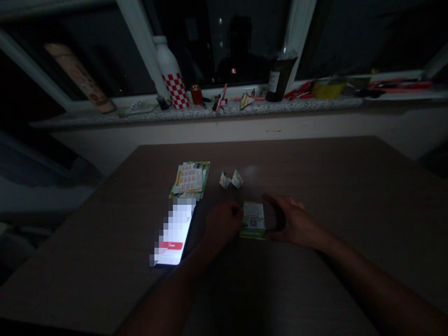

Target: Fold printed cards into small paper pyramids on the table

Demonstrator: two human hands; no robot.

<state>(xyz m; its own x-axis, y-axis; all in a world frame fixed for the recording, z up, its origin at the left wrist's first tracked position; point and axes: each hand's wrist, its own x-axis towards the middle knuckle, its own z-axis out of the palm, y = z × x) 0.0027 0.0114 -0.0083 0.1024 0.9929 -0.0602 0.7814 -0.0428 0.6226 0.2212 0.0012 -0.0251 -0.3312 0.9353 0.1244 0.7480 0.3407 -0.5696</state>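
A small printed paper sheet (254, 217), white and green with a QR code, lies on the table with a crease near its lower edge. Curled fingers of my left hand (226, 219) close on its left edge; the fingertips are partly hidden in shadow. My right hand (292, 221) spans its right side in a C shape, index finger at the upper corner and thumb at the lower one. Just beyond the sheet stand two small folded paper pieces (225, 180) with pointed tips, side by side.
Left of my hands lies a lit phone (177, 233), its top touching a stack of printed leaflets (189, 179). Along the granite windowsill (140, 119) stand a white and red checked bottle (173, 74), a small red jar (196, 94), a dark pouch (278, 79) and pens. The room is dim.
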